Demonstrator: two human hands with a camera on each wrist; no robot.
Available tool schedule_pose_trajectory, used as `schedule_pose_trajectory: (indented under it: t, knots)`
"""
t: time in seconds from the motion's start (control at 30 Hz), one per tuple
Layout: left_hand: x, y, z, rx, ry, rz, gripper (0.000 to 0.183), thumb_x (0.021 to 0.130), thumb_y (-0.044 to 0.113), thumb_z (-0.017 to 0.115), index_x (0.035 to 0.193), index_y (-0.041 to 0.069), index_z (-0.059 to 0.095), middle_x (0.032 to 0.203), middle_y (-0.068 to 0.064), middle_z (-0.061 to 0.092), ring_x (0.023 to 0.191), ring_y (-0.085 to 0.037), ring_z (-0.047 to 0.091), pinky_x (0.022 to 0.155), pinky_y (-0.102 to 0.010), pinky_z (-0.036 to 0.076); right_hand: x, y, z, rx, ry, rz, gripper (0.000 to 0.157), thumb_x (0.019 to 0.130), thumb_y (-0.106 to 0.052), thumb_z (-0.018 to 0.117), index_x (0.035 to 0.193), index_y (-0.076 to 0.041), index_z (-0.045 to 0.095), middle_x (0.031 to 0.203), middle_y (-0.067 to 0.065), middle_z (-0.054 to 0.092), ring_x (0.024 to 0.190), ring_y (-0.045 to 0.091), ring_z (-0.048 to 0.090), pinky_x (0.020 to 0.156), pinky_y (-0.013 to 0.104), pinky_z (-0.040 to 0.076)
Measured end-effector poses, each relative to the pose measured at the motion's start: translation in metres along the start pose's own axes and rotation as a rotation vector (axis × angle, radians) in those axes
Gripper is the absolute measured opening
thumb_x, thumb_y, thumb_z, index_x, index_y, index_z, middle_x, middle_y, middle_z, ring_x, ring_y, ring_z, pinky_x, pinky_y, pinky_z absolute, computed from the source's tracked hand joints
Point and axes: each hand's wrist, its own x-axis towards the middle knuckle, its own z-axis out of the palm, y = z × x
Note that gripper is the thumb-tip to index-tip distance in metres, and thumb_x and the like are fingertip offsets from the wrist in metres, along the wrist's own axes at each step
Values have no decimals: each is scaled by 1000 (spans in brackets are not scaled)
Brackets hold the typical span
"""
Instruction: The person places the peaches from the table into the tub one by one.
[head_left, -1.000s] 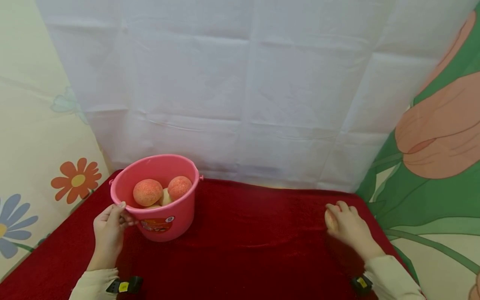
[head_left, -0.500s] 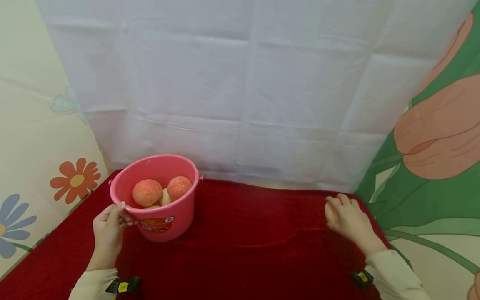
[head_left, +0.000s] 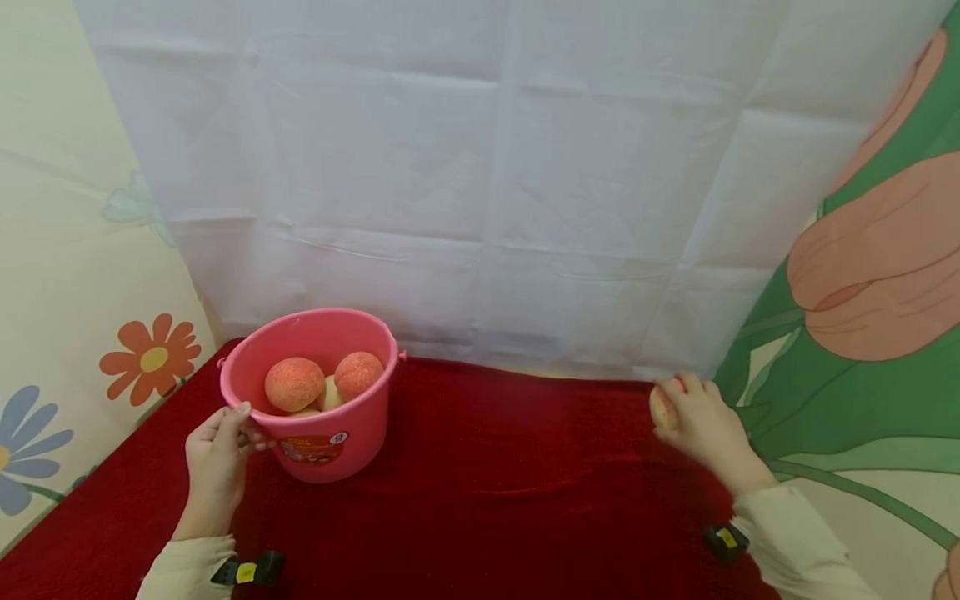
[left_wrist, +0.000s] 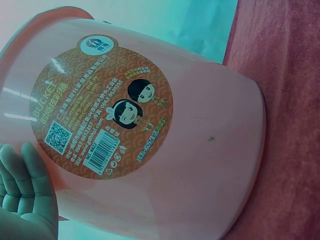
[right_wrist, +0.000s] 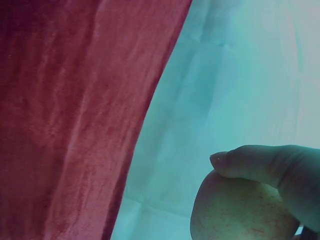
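A pink bucket stands on the red cloth at the left, with several peaches inside, among them a reddish peach and another red one. My left hand pinches the bucket's near left rim, thumb on top. In the left wrist view, its fingers show beside the bucket wall and the round printed label. Far to the right, my right hand grips a pale peach with a red blush. The thumb lies over this peach in the right wrist view.
Red velvety cloth covers the table. A creased white sheet hangs along its back edge. Flower-printed cloths stand at the left and right.
My right hand has moved up a little in the head view, away from me or higher, with the peach in its grip. The left hand and bucket have stayed put.
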Motion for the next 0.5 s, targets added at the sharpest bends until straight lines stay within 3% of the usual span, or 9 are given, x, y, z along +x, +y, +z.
schedule_pose_trajectory:
  t: [0.5]
  knots:
    - [-1, 1, 1, -7, 8, 9, 34, 92, 13, 53, 59, 9, 55, 52, -1, 53, 44, -10, 52, 45, -20, 49, 16, -9, -12, -18, 2, -41, 66, 61, -17, 82, 117, -2, 50, 109, 27, 47, 93, 49, 45, 59, 57, 46]
